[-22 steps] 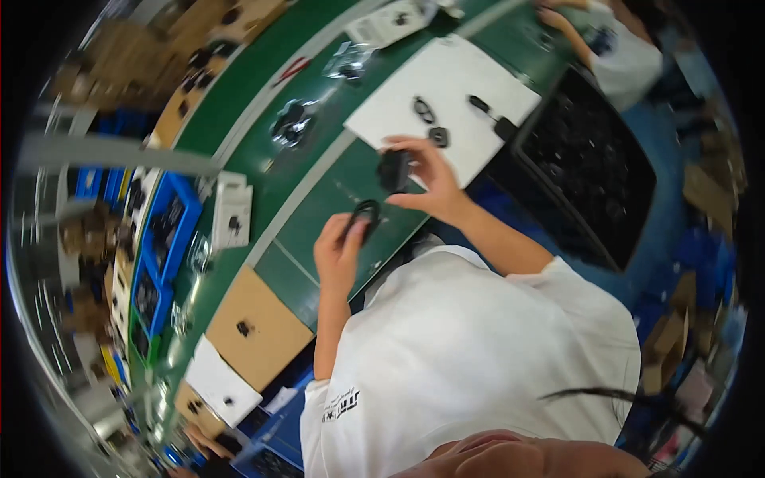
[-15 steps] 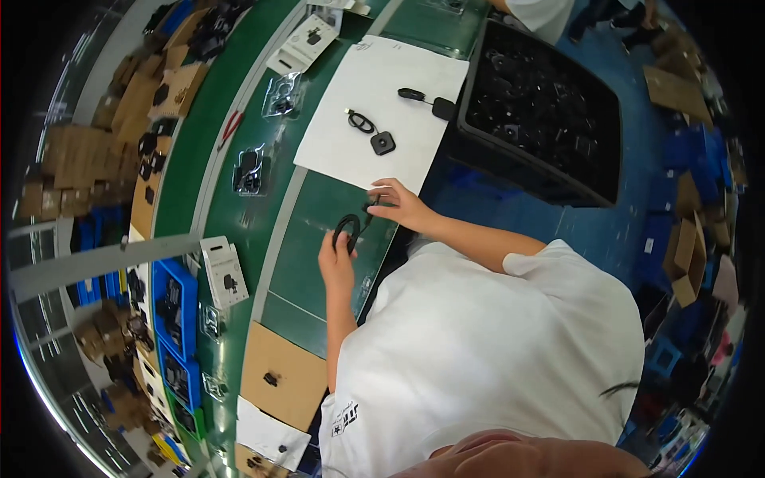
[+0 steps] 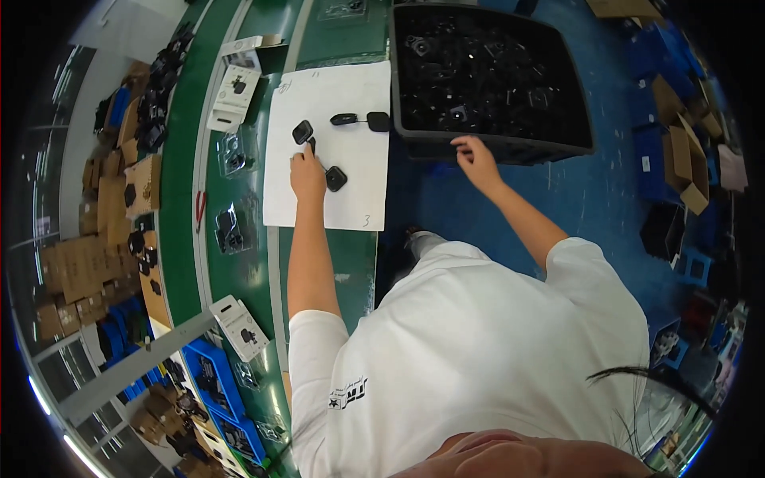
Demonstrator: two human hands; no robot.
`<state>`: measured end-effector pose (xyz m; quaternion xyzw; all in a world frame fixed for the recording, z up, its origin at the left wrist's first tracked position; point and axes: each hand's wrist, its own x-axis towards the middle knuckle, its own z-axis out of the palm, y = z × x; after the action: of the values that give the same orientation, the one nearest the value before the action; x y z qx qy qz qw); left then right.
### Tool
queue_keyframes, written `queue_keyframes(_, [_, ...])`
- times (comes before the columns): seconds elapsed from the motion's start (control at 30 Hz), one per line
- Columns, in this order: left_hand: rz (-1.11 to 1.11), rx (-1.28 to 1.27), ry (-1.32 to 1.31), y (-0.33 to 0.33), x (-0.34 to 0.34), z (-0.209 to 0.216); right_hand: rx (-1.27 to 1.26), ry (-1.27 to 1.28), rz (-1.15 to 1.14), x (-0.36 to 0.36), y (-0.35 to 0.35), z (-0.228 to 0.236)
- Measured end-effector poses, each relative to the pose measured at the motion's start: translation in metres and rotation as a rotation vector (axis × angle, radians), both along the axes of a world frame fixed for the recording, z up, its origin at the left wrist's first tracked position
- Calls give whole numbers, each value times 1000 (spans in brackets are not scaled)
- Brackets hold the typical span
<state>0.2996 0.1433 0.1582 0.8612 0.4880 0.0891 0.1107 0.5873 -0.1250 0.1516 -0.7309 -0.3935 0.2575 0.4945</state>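
My left hand (image 3: 307,177) is over the white sheet, its fingers closed at a dark bit of cable (image 3: 311,144) beside a small black square device (image 3: 303,132). A second black square device (image 3: 336,178) lies just right of that hand, and its cable runs under the fingers. Farther right on the sheet is a third square device (image 3: 378,121), joined to a bundled black cable (image 3: 344,119). My right hand (image 3: 478,163), loosely curled with fingers apart and holding nothing visible, hangs by the near edge of a black bin (image 3: 494,143).
Many dark parts fill the bin. On the green bench (image 3: 351,255) lie the white sheet (image 3: 362,191), clear plastic trays (image 3: 233,231), red-handled pliers (image 3: 201,209) and a white box (image 3: 239,328). Blue bins (image 3: 215,374) stand along the left.
My hands have parted: the left moved forward onto the sheet, the right toward the black bin. The coiled cable held between them has left that spot. A third square device now lies on the sheet.
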Motion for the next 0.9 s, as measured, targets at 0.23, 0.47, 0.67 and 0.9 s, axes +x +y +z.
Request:
queue_keyframes(0.23, [-225, 9, -68, -63, 11, -39, -333, -458, -46, 120, 59, -41])
queue_keyframes(0.47, [-71, -207, -209, -145, -51, 9, -620, -705, 251, 141, 109, -83])
queue_keyframes(0.67, [271, -435, -399, -190, -121, 20, -177, -551, -128, 143, 89, -61])
queue_keyframes(0.9, [426, -620, -566, -205, -112, 35, 457, -18, -496, 145, 50, 92])
